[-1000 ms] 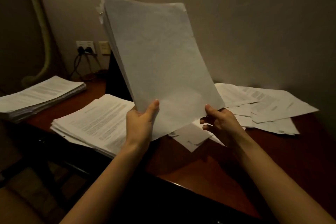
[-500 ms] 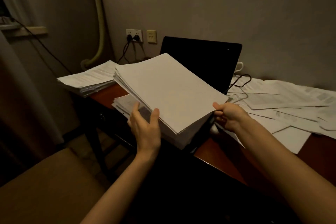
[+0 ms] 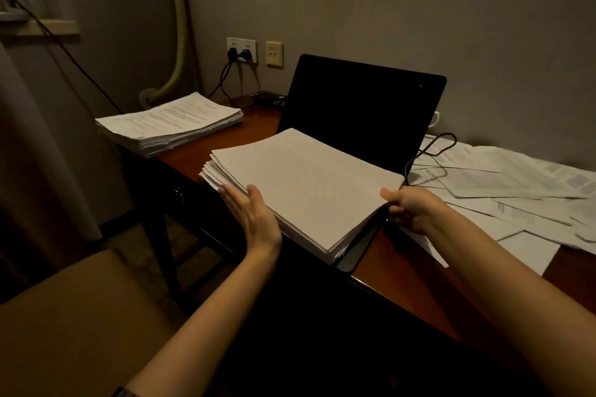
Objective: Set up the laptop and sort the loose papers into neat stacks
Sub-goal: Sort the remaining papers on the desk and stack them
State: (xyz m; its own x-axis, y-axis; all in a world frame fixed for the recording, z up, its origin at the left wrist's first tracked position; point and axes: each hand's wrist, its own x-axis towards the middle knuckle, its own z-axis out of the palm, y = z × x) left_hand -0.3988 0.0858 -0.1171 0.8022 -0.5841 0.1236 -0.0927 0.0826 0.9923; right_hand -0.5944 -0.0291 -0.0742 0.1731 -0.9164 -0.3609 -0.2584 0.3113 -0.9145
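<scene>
White blank-topped paper stack (image 3: 303,193) now lies flat at the desk's front edge, over the open black laptop (image 3: 361,109) base; a sec ago it was held upright, so this batch is nearly squared. Left hand (image 3: 251,216) flat, fingers straight vs the stack's side; right hand (image 3: 409,206) pinches its near-right corner. Loose sheets (image 3: 516,184) beyond right, unsorted.

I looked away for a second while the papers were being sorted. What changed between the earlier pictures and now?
The sheaf held upright in both hands came down flat onto the near stack in front of the open laptop. The left hand let go and now lies straight against the stack's left edge; the right hand still pinches the right corner. The far stack and the loose papers on the right stayed put.
</scene>
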